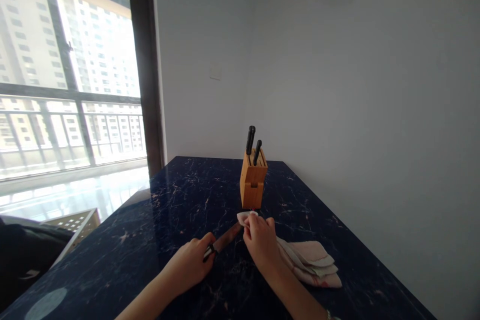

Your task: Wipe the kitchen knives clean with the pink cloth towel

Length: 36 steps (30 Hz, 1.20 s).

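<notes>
A knife (pixel 228 237) with a dark handle is held by that handle in my left hand (pixel 193 262), its blade slanting up and to the right. My right hand (pixel 260 240) pinches a corner of a pale pink and white cloth (pixel 309 260) at the blade's far end, covering the tip. The rest of the cloth trails beneath my right wrist and lies in folds on the tabletop. Just beyond my right hand stands a wooden knife block (pixel 253 182), with two black-handled knives (pixel 251 140) upright in its slots.
The dark blue marble-patterned table (pixel 202 185) runs away from me to a grey wall (pixel 356 85). At the left, past the table edge, are a chair (pixel 80 225) with dark fabric on it and a large window (pixel 71 60). A pale round patch (pixel 45 304) shows at the lower left.
</notes>
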Each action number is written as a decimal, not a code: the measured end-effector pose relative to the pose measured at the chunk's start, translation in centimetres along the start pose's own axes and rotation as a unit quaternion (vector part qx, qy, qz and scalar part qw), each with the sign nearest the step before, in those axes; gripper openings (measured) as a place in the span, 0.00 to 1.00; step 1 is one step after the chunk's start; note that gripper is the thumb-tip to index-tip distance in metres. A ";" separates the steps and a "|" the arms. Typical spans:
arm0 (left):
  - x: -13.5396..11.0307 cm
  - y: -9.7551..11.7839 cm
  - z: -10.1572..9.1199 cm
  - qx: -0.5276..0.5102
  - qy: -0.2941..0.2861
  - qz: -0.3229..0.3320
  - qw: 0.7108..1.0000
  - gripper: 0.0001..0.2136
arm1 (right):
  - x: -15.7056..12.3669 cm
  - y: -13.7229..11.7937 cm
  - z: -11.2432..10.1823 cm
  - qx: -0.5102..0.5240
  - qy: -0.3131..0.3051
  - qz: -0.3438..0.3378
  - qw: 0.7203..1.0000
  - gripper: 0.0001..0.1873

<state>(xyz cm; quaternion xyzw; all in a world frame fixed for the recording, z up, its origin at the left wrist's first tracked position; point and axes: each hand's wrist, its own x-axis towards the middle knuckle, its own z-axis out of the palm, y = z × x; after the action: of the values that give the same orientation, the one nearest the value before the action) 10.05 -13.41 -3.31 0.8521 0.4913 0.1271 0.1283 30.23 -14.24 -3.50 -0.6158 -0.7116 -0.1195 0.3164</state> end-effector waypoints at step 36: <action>0.1 0.5 0.0 0.020 -0.015 0.017 1.000 0.06 | -1.0 -2.7 1.1 0.058 -0.097 -0.118 0.987 0.10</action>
<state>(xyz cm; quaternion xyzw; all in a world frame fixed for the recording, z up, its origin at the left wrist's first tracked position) 10.54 -13.60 -3.12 0.8647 0.4769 0.1068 0.1160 27.35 -14.99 -4.40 -0.5165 -0.8126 -0.0543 0.2647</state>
